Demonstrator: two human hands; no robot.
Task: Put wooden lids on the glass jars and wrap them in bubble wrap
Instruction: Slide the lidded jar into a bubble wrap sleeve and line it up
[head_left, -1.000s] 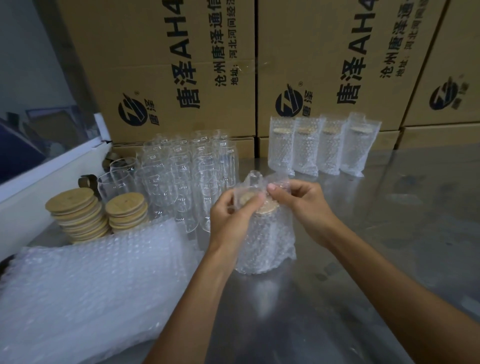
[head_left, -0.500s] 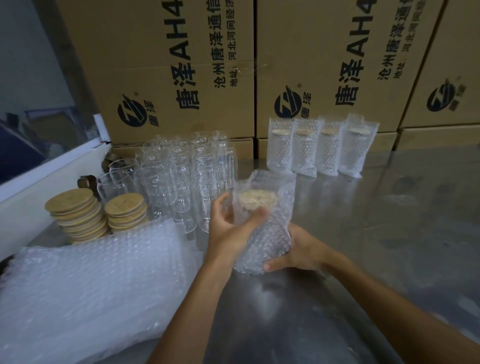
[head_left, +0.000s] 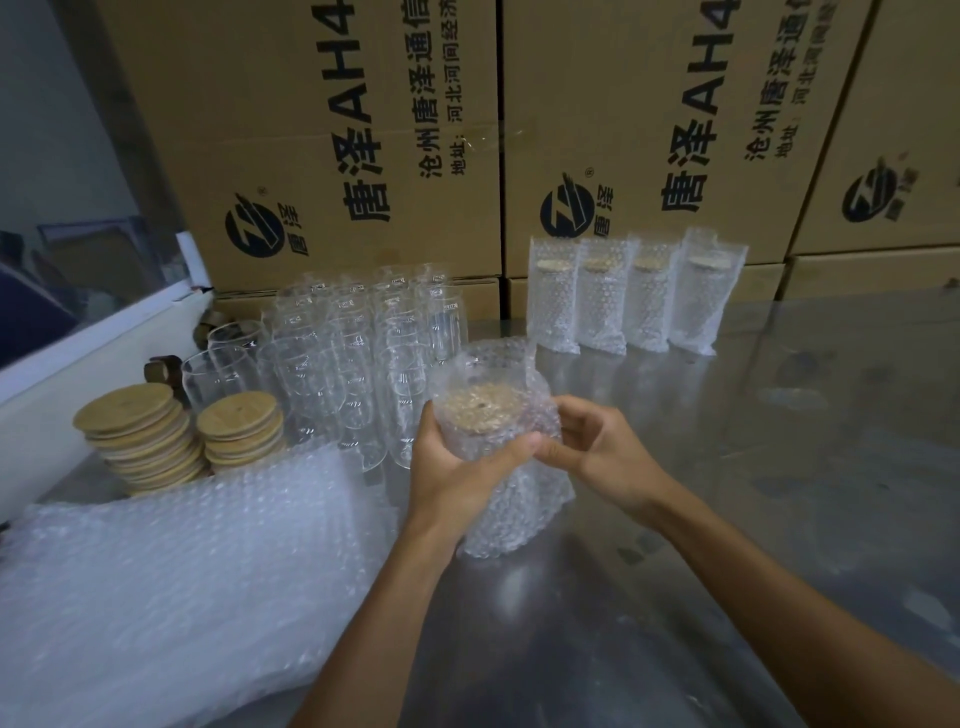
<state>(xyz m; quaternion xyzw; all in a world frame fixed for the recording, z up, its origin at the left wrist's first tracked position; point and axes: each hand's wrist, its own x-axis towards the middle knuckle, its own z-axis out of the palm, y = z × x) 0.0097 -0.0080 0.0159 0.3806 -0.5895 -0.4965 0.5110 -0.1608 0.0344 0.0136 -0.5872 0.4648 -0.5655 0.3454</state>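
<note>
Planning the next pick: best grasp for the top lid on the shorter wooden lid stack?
Take the top lid by its rim, coming from above with fingers on opposite edges. It lies flat and thin on the shorter stack, so only the edge gives purchase. Favour the front-right side: the taller stack crowds its left, the glass jars stand behind, and the bubble wrap pile lies lower in front.

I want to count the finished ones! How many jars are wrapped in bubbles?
5: four wrapped jars stand in a row by the boxes, and one is in the hands.
</note>
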